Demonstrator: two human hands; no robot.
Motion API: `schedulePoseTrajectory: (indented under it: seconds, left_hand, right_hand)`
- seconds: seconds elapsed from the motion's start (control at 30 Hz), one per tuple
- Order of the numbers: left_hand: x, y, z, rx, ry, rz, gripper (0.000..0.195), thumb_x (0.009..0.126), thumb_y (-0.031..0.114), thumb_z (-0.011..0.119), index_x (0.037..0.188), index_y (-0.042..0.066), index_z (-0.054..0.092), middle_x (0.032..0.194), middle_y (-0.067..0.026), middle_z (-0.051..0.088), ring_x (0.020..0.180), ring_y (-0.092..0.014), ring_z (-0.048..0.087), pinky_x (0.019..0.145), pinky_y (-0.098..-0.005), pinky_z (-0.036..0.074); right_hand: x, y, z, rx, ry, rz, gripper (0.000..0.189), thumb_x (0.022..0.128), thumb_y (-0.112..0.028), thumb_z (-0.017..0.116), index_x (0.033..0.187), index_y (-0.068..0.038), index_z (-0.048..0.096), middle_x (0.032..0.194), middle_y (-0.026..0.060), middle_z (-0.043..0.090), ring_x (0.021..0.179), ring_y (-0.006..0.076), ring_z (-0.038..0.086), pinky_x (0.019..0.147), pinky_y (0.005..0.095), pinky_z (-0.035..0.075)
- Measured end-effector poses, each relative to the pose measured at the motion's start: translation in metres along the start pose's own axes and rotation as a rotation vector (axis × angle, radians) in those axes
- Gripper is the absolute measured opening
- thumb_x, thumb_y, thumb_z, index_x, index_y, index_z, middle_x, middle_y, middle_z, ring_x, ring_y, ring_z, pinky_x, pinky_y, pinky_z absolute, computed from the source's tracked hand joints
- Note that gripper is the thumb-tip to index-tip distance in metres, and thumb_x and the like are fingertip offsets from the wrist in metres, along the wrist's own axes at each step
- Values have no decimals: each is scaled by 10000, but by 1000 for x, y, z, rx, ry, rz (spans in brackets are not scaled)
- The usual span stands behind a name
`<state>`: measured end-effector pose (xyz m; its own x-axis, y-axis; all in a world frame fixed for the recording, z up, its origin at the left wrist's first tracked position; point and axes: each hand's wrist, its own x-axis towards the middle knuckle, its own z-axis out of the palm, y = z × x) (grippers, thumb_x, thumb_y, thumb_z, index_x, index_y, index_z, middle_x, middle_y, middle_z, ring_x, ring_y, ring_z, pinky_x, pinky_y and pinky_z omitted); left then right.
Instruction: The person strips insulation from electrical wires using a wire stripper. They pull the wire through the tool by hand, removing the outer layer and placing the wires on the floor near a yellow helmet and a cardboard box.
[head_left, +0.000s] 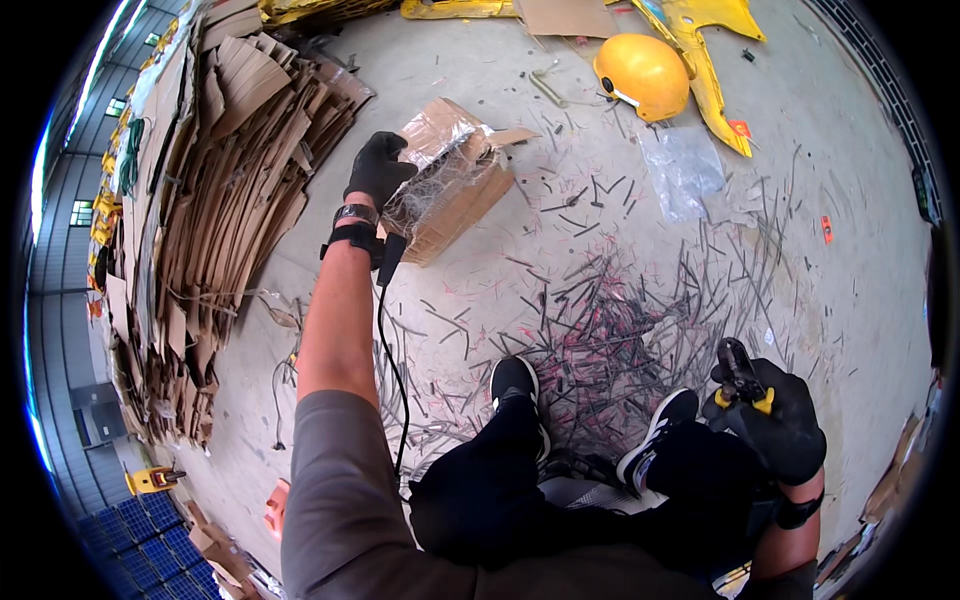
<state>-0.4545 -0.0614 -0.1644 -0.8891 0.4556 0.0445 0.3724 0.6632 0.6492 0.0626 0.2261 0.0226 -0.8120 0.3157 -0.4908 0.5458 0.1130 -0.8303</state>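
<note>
My left hand (380, 171), in a black glove, is stretched out at the left edge of an open cardboard box (459, 216). Its fingers are curled, and whether anything is between them cannot be made out. A tangle of thin, pale strands (442, 184) fills the box, and shiny tape covers one flap. In my gloved right hand (784, 424) is a pair of cutting pliers (739, 367) with yellow on the handles, held above my right thigh. Between and ahead of my shoes lies a heap of short black and red wire offcuts (600, 352).
Flattened cardboard (225, 172) is stacked high on the left. Ahead on the right lie a yellow rounded casing (643, 76), long yellow panels (709, 90) and a clear plastic bag (682, 172). A black cable (385, 337) hangs from a device at my left wrist.
</note>
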Motion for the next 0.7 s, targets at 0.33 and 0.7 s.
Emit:
schedulePoseTrajectory:
  seconds: [0.33, 0.7]
  left_hand:
    - [0, -1, -5, -261, -178, -58, 362, 824, 66, 595, 1169, 31, 700, 1116, -113, 718, 959, -153, 661, 875, -293, 505]
    - [-11, 18, -2, -213, 105, 22, 657, 736, 66, 773, 1356, 56, 556, 1133, -86, 678, 932, -183, 652, 794, -294, 528]
  right_hand:
    - [-5, 11, -8, -64, -34, -68, 448, 762, 15, 727, 1193, 23, 606, 944, 151, 711, 812, 237, 700, 733, 324, 533]
    - [-1, -1, -6, -14, -90, -63, 462, 754, 11, 759, 1188, 40, 602, 931, 155, 705, 817, 242, 703, 719, 324, 536]
